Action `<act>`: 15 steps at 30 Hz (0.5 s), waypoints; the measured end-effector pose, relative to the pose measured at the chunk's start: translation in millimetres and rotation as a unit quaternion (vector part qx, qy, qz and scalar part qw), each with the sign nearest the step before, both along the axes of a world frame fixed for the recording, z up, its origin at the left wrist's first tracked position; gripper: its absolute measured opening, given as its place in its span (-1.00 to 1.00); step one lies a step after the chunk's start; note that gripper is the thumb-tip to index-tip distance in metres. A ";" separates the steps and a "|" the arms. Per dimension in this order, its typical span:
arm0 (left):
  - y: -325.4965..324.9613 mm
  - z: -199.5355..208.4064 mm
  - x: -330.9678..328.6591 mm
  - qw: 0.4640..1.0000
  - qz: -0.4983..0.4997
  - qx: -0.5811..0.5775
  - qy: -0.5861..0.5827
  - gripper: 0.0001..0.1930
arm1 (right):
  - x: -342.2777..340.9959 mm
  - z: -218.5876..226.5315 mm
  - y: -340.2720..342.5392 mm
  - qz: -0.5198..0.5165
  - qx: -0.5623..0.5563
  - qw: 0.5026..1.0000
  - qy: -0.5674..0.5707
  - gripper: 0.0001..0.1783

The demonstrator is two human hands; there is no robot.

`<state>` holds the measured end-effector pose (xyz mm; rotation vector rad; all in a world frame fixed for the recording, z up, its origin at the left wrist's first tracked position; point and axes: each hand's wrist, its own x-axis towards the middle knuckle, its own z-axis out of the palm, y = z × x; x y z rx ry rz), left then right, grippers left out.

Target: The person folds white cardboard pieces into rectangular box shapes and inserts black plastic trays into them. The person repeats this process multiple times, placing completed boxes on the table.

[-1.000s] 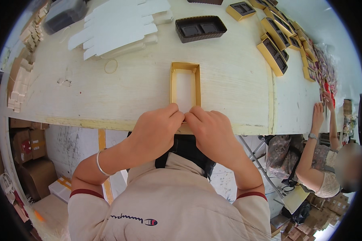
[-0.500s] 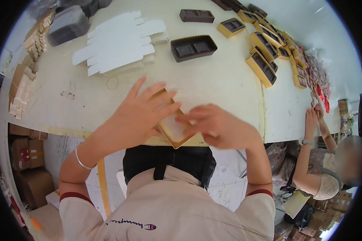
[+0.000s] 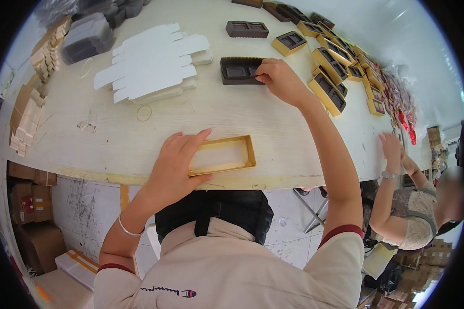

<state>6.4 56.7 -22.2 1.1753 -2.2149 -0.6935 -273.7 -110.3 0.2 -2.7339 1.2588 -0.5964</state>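
Observation:
An open gold cardboard box [image 3: 250, 149] lies on the table near the front edge, pale inside. My left hand [image 3: 176, 162] grips its left end, thumb on the near side and fingers on the far side. Farther off, my right hand [image 3: 284, 80] pinches the right end of a dark brown plastic tray [image 3: 236, 81] with two wells. That tray rests on the table, and it may be several nested together. A stack of flat white carton blanks [image 3: 152, 59] is to the left of it.
Another brown tray [image 3: 247, 30] sits at the back. Gold boxes with brown trays [image 3: 327, 93] crowd the right side. A rubber band [image 3: 144, 113] lies left of centre; dark plastic trays [image 3: 87, 38] and folded card pieces [image 3: 28, 116] line the left. A co-worker's hand [image 3: 392, 149] is at right.
My right hand has left the gold box and reached up to the brown tray. The box has turned from slanted to nearly level, and my left hand has closed on its left end.

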 end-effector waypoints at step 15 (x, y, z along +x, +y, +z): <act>-2.7 11.1 20.6 0.996 0.018 0.038 0.084 0.21 | -0.1 64.8 67.1 0.005 0.188 0.868 -0.460 -0.86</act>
